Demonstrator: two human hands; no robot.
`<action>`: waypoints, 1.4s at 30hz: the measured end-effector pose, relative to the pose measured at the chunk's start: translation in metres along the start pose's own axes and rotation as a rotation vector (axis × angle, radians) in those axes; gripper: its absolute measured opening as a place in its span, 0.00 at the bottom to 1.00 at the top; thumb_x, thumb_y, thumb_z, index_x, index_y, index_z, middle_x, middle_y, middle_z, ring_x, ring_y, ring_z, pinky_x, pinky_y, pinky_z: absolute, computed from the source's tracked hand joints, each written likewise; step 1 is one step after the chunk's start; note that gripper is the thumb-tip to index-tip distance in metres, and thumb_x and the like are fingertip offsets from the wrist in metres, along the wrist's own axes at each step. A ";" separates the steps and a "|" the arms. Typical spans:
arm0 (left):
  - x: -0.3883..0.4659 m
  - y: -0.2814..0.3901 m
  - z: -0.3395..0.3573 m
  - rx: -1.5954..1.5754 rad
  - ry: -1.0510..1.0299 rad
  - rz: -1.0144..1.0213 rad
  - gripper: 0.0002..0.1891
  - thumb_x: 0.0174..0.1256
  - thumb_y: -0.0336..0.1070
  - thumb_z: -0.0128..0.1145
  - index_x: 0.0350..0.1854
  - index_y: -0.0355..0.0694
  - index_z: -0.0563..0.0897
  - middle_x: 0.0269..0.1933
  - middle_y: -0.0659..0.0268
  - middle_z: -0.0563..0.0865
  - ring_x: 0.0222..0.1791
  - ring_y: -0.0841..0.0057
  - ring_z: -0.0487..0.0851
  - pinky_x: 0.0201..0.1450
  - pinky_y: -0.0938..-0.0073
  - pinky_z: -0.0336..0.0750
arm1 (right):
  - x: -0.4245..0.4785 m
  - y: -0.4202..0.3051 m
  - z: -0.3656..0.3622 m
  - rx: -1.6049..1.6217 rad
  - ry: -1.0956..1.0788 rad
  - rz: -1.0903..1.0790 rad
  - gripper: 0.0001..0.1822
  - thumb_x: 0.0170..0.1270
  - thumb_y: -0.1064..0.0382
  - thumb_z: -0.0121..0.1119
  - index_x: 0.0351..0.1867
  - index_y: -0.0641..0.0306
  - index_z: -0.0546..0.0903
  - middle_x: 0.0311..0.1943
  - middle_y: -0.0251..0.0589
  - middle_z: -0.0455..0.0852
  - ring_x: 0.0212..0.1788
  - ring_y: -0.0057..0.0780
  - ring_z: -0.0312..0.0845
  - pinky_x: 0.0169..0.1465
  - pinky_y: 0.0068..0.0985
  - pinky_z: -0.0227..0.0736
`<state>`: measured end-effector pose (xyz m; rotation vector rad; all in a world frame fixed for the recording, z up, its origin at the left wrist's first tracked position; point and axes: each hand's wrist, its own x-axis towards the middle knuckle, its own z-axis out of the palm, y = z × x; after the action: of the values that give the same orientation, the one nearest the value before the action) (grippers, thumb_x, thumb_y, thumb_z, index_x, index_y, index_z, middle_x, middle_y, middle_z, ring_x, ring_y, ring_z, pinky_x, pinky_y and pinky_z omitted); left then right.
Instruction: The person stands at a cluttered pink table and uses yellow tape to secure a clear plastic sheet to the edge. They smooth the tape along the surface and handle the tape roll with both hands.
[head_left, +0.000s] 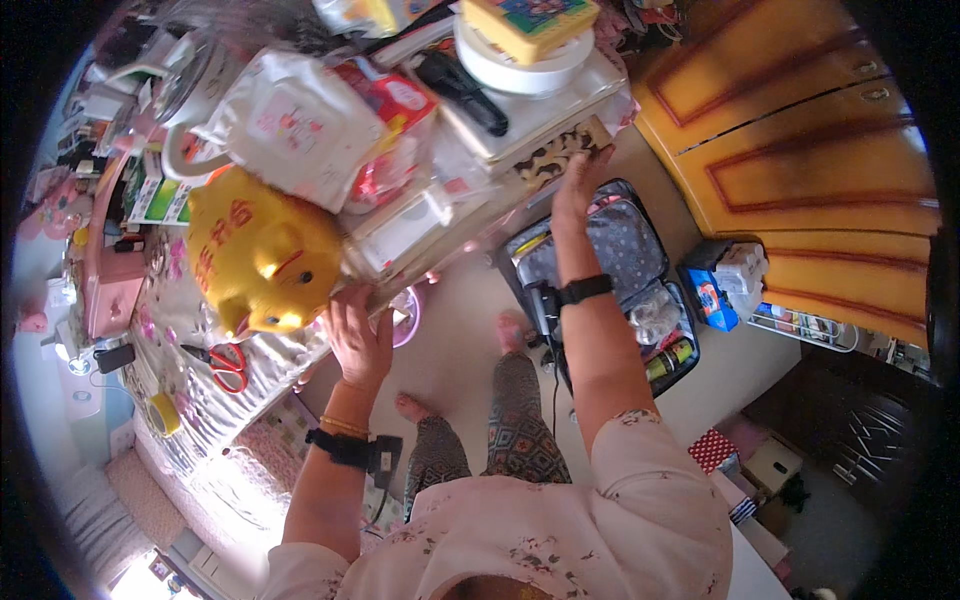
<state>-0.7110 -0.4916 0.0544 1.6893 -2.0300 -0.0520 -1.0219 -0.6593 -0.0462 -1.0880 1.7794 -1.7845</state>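
Note:
My left hand (358, 337) rests at the table edge, its fingertips against or just beside the snout of a golden piggy bank (259, 240) with red characters on it. The thumb stands apart from the fingers. Farther right, my right hand (576, 191) reaches to the table's front side and touches the end of a leopard-patterned box or case (551, 159). Whether its fingers grip that piece cannot be made out. A white printed pouch (300, 131) and a red package (394, 105) lie behind the pig. A flat white box (401, 232) lies between my hands.
Red-handled scissors (227, 367) and a roll of yellow tape (163, 414) lie on the table cover (255, 405) at left. An opened suitcase (600, 247) stands on the floor under my right arm. Wooden cupboard doors (810, 150) line the right side, with a blue package (709, 296) below.

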 end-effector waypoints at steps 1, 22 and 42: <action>-0.006 -0.002 -0.016 -0.071 -0.030 0.048 0.23 0.48 0.36 0.61 0.49 0.40 0.72 0.51 0.56 0.73 0.51 0.54 0.70 0.55 0.55 0.63 | -0.018 -0.011 0.018 -0.026 0.062 0.016 0.43 0.65 0.37 0.38 0.67 0.72 0.44 0.67 0.54 0.48 0.69 0.41 0.42 0.68 0.30 0.38; -0.132 -0.206 -0.154 0.145 -0.470 0.262 0.41 0.46 0.52 0.58 0.63 0.38 0.63 0.69 0.47 0.50 0.70 0.51 0.46 0.67 0.48 0.45 | -0.320 -0.145 0.137 -0.056 0.198 -0.094 0.38 0.68 0.45 0.34 0.65 0.79 0.45 0.67 0.65 0.42 0.70 0.54 0.36 0.70 0.39 0.33; -0.216 -0.413 -0.293 -0.324 -0.456 0.545 0.29 0.68 0.51 0.35 0.64 0.33 0.61 0.65 0.44 0.59 0.67 0.46 0.55 0.65 0.51 0.50 | -0.576 -0.209 0.235 0.019 0.233 -0.042 0.33 0.68 0.57 0.41 0.66 0.76 0.44 0.69 0.54 0.42 0.72 0.41 0.33 0.70 0.30 0.28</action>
<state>-0.1949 -0.3046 0.0983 0.9442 -2.5770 -0.5899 -0.4388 -0.3608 -0.0117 -0.9485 1.8781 -2.0207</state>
